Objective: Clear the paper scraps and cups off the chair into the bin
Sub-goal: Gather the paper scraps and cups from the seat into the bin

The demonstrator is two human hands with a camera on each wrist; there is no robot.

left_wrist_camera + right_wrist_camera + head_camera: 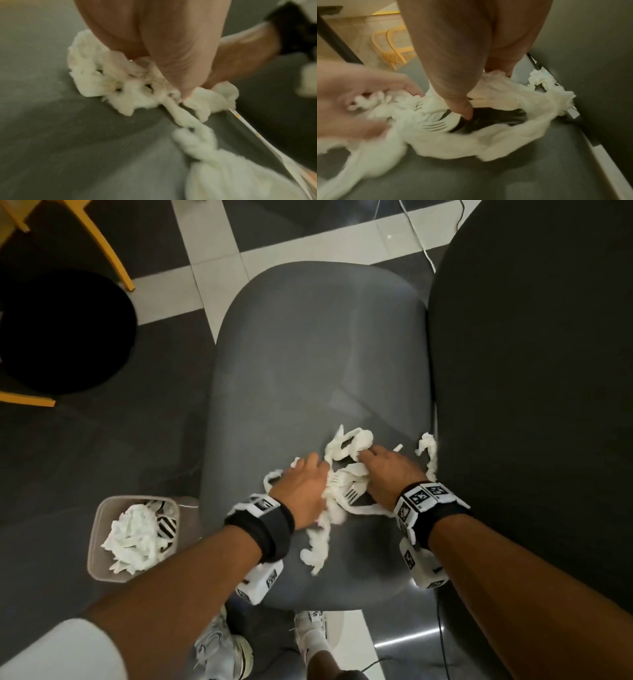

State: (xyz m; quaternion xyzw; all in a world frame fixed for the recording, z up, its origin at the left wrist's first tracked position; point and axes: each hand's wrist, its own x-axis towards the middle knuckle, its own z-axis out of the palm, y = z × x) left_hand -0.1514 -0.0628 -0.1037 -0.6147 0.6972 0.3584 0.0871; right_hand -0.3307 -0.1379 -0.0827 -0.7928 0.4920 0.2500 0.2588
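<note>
A tangle of white paper scraps (325, 518) lies on the near part of the grey chair seat (308, 364), with white plastic forks (352, 494) mixed in. My left hand (317, 465) grips the left side of the pile; its fingers (180, 67) curl down and pinch the paper scraps (120, 83). My right hand (368, 456) grips the right side, thumb (457, 94) pressed into the paper scraps (488, 142) beside a fork (436, 126). One strip (428, 453) trails along the gap at the backrest. The bin (102, 508) stands on the floor left of the chair.
The bin holds paper scraps (133, 537) and a black-and-white striped cup (168, 525). The dark backrest (531, 405) rises at the right. A black round seat (61, 333) with yellow legs stands far left. Cables (424, 248) run over the tiled floor.
</note>
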